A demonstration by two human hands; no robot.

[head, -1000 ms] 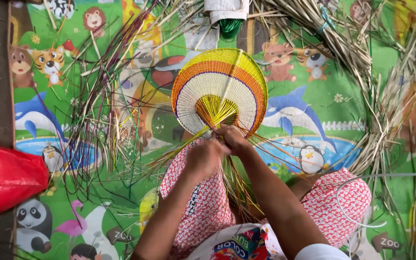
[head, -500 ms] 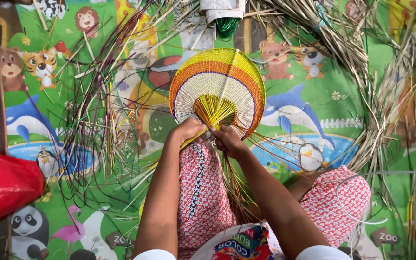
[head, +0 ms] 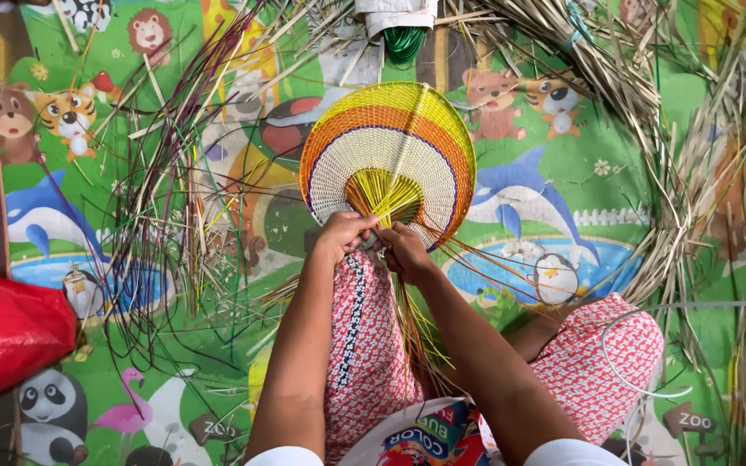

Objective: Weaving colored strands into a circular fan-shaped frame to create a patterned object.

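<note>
Over cartoon play mat, left hand and right hand, grips narrow, pinch woven fan base.

— What's lying around on the floor there?
— A cartoon animal play mat, loose dried straw at the right, thin coloured strips scattered left, a red bag.

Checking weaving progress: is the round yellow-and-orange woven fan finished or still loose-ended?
Loose-ended: unwoven strands trail from the fan base, where both hands pinch.
</note>
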